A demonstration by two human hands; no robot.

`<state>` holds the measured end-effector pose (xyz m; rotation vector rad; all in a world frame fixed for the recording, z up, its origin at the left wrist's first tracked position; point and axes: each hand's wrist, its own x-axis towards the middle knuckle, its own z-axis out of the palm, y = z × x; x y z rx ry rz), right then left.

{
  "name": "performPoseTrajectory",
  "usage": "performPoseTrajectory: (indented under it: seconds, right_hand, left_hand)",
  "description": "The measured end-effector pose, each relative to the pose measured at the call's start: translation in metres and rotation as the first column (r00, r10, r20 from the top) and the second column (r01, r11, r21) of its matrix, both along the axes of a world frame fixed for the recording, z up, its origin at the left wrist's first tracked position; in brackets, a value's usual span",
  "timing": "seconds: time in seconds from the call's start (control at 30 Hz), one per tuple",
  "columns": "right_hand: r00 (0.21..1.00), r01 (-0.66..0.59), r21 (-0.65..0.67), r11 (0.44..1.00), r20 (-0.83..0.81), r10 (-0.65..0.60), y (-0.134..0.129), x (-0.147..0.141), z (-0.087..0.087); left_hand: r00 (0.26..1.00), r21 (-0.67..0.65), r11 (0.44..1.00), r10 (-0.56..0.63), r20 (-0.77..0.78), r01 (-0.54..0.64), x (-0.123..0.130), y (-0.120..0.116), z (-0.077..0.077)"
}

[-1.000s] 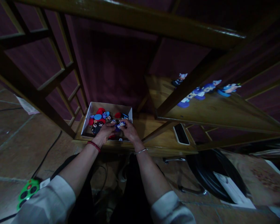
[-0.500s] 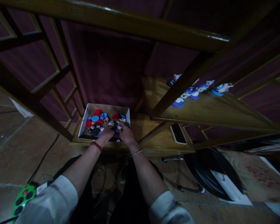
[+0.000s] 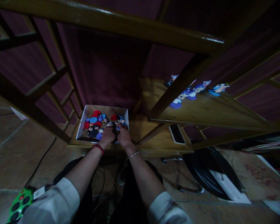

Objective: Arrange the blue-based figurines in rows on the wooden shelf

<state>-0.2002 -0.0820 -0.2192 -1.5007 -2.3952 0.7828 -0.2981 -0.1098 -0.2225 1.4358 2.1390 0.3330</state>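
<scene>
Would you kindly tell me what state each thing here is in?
Box: open-topped, holding figurines.
Figurines in the box: jumbled, some tipped over with bases showing.
Shelf figurines: apparently upright on their bases.
Phone: lying flat, screen dark.
Left hand: in the box, grip hidden.
Right hand: in the box, grip unclear.

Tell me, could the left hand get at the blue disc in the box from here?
Probably yes: nothing visible covers the blue disc, the box is open on top, and the left hand reaches into it close by.
</scene>
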Motion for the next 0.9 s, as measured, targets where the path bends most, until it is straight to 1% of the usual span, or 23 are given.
performPoseTrajectory:
  seconds: [0.13,0.3,0.5,0.7,0.9]
  right_hand:
    - [0.999,-0.037,0.036,0.999,0.002,0.037,-0.003,-0.001,0.004]
    - [0.998,-0.061,0.045,0.997,0.017,0.06,-0.005,-0.002,0.009]
    - [0.994,-0.084,0.056,0.995,0.072,0.08,-0.005,-0.003,0.009]
    - [0.987,-0.081,0.057,0.995,0.143,0.072,-0.004,-0.005,0.008]
    - [0.971,-0.12,0.082,0.989,0.216,0.1,-0.005,-0.006,0.011]
  left_hand:
    - [1.0,0.017,1.0,0.017,0.005,-0.017,0.0,-0.003,0.003]
    - [0.999,0.012,1.0,0.016,-0.048,-0.016,-0.003,-0.007,0.006]
    - [0.997,0.015,0.998,-0.061,-0.046,0.061,-0.011,-0.014,0.011]
    - [0.991,0.051,0.992,-0.116,-0.059,0.119,-0.024,-0.022,0.012]
    - [0.984,0.067,0.982,-0.172,-0.05,0.175,-0.024,-0.024,0.017]
